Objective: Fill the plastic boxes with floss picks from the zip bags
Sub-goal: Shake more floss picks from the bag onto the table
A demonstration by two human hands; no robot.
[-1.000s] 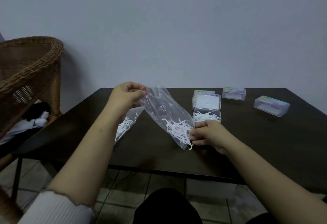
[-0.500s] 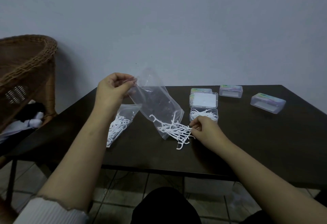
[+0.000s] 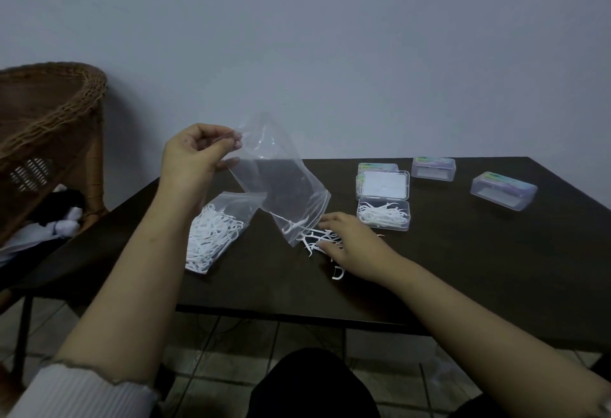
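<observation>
My left hand [image 3: 195, 156] pinches a corner of a clear zip bag [image 3: 277, 183] and holds it tilted above the dark table [image 3: 479, 269], mouth down. Only a few floss picks remain at its lower end. A small heap of loose white floss picks [image 3: 314, 239] lies on the table below the bag's mouth. My right hand [image 3: 353, 245] rests flat on that heap with its fingers stretched out. Just right of it stands an open plastic box [image 3: 383, 216], partly filled with picks, its lid [image 3: 383, 184] tipped back. A second zip bag [image 3: 215, 232] full of picks lies to the left.
Three shut plastic boxes stand at the back right: one [image 3: 377, 166] behind the open box, one [image 3: 433, 169] further right, one [image 3: 502, 190] nearest the right edge. A wicker chair [image 3: 49, 126] with clothes on it stands left of the table.
My left hand raised the bag and the picks slid out onto the table. My right hand went from the bag's lower end to lying over the spilled heap.
</observation>
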